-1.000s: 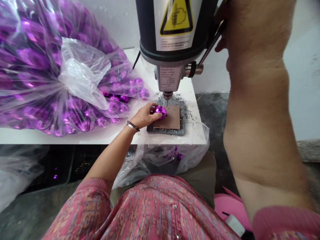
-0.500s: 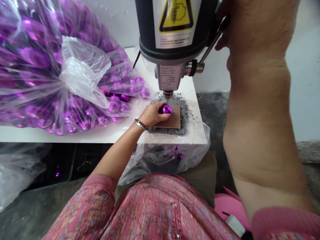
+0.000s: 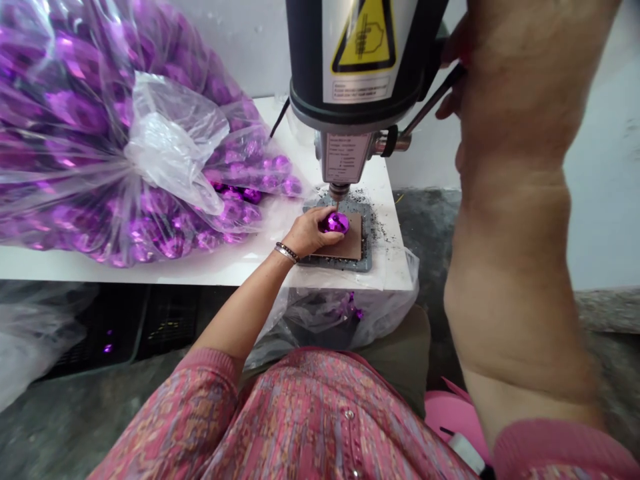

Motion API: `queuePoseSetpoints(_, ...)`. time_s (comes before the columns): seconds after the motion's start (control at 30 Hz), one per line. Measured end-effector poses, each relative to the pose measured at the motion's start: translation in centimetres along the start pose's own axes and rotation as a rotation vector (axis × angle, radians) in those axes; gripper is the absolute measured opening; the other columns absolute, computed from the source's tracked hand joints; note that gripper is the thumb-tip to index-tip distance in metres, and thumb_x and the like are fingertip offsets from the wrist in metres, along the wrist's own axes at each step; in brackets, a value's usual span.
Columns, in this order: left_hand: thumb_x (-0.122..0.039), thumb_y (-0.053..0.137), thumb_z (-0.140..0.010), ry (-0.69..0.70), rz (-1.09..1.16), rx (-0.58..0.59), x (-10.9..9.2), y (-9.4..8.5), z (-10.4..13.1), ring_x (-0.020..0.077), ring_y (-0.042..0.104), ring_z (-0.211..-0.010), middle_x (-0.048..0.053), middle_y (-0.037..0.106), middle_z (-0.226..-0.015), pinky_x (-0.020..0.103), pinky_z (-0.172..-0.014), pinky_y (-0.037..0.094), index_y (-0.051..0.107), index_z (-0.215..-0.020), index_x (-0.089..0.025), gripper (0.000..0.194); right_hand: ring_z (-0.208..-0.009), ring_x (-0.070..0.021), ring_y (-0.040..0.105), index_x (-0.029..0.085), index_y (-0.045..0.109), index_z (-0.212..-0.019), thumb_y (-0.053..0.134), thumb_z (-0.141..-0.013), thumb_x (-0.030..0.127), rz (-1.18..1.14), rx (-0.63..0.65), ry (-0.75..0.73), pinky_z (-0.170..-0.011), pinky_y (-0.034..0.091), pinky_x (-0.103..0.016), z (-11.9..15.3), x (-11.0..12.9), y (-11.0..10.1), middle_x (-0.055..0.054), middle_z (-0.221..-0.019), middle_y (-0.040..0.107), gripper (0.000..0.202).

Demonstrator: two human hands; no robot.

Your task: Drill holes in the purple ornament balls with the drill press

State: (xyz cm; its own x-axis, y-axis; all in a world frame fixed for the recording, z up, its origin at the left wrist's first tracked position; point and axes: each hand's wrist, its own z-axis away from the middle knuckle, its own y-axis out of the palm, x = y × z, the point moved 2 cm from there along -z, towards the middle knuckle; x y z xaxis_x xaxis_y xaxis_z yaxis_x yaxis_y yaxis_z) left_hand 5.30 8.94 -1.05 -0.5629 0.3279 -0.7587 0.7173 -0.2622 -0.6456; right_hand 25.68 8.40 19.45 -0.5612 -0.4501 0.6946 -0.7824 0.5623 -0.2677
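My left hand (image 3: 311, 232) is closed round a shiny purple ball (image 3: 339, 223), thumb and fingers at its sides. The ball rests on a brown square board (image 3: 353, 248) on the grey base (image 3: 367, 257) of a bench drill press (image 3: 345, 110). Right above the ball is the drill bit (image 3: 337, 205); I cannot tell whether its tip touches. My right hand (image 3: 453, 87), partly cut off and hidden by my wrist, has its fingers wrapped round the drill press lever (image 3: 430, 103).
A big clear plastic bag (image 3: 175, 143) of purple balls fills the left of the white table (image 3: 220, 272). Dark shavings (image 3: 383, 230) lie round the base. Below the front edge hangs a plastic-lined bin (image 3: 320, 327) with purple pieces. A pink object (image 3: 457, 413) stands lower right.
The lever has swung downward a little, with my right hand on it. My left hand still holds the ball under the bit. The view has shifted slightly.
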Motion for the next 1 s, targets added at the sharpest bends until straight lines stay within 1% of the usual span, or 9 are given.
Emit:
queuePoseSetpoints(0.03,-0.024,0.085,-0.074,-0.001,-0.001,0.004,0.0,0.1,0.0,0.0258,0.07,-0.125,0.011,0.076,-0.133,0.038,-0.116,0.051,0.075,-0.131,-0.017,0.059,-0.074,0.0046,0.05,0.016,0.031,-0.075,0.032,-0.102,0.032,0.036,-0.004,0.048,-0.081,0.038,-0.015,1.4,0.5,-0.2,0.002,-0.075,0.03,0.031)
queuePoseSetpoints(0.07,-0.024,0.085,-0.074,-0.002,-0.004,0.007,0.0,0.1,0.0,0.0256,0.07,-0.125,0.011,0.076,-0.134,0.038,-0.116,0.051,0.075,-0.131,-0.016,0.059,-0.066,0.0037,0.043,0.018,0.028,-0.077,0.034,-0.102,0.031,0.035,-0.066,-0.01,-0.076,0.035,-0.017,2.9,0.9,-0.5,0.003,-0.072,0.031,0.029)
queuePoseSetpoints(0.1,-0.023,0.085,-0.074,-0.003,-0.007,0.01,0.0,0.1,0.1,0.0255,0.07,-0.125,0.01,0.076,-0.134,0.038,-0.116,0.051,0.074,-0.132,-0.016,0.059,-0.065,0.0025,0.04,0.018,0.027,-0.078,0.038,-0.101,0.029,0.047,-0.055,-0.074,-0.075,0.034,-0.018,4.4,1.2,-0.7,0.004,-0.07,0.033,0.027)
queuePoseSetpoints(0.2,-0.022,0.085,-0.074,-0.008,-0.023,0.006,-0.1,0.2,0.1,0.0255,0.069,-0.127,0.009,0.076,-0.136,0.038,-0.118,0.05,0.074,-0.132,-0.018,0.059,-0.063,0.0001,0.031,0.018,0.031,-0.077,0.045,-0.092,0.023,0.111,-0.094,-0.109,-0.069,0.031,-0.019,8.1,0.8,-1.2,0.003,-0.068,0.035,0.021)
queuePoseSetpoints(0.33,-0.021,0.085,-0.074,-0.015,-0.047,0.0,-0.1,0.3,0.1,0.0263,0.068,-0.129,0.011,0.075,-0.138,0.039,-0.121,0.047,0.074,-0.133,-0.016,0.06,-0.066,-0.0011,0.038,0.016,0.045,-0.078,0.048,-0.09,0.026,0.174,-0.111,-0.139,-0.068,0.034,-0.019,11.1,-0.8,-1.3,0.002,-0.071,0.045,0.016)
queuePoseSetpoints(0.53,-0.022,0.085,-0.075,-0.011,-0.03,-0.002,0.2,0.5,0.2,0.0272,0.067,-0.13,0.012,0.074,-0.139,0.04,-0.12,0.048,0.074,-0.133,-0.017,0.059,-0.071,-0.0013,0.047,0.014,0.054,-0.086,0.045,-0.099,0.039,0.195,-0.185,-0.265,-0.072,0.039,-0.019,12.7,-2.7,-0.7,0.001,-0.076,0.052,0.029)
queuePoseSetpoints(0.7,-0.022,0.087,-0.076,-0.025,-0.025,-0.008,0.1,0.5,0.2,0.0282,0.067,-0.131,0.013,0.073,-0.14,0.04,-0.121,0.048,0.073,-0.133,-0.017,0.059,-0.072,0.0,0.045,0.013,0.055,-0.089,0.043,-0.102,0.036,0.169,-0.255,-0.356,-0.071,0.036,-0.019,13.4,-3.7,0.0,0.001,-0.076,0.051,0.029)
queuePoseSetpoints(0.83,-0.021,0.086,-0.076,-0.04,-0.025,0.013,-0.3,0.5,0.3,0.0285,0.066,-0.132,0.015,0.072,-0.14,0.038,-0.121,0.047,0.073,-0.134,-0.013,0.061,-0.077,0.0001,0.05,0.014,0.054,-0.09,0.043,-0.102,0.033,0.13,-0.301,-0.389,-0.074,0.04,-0.018,13.7,-4.4,0.6,0.001,-0.08,0.054,0.025)
queuePoseSetpoints(1.0,-0.019,0.085,-0.076,-0.034,-0.015,-0.001,-0.4,0.5,0.4,0.0283,0.067,-0.129,0.016,0.073,-0.137,0.037,-0.118,0.049,0.074,-0.132,-0.011,0.058,-0.079,-0.0019,0.054,0.016,0.053,-0.09,0.042,-0.101,0.035,0.094,-0.323,-0.386,-0.077,0.045,-0.02,14.4,-5.5,1.3,0.001,-0.082,0.055,0.025)
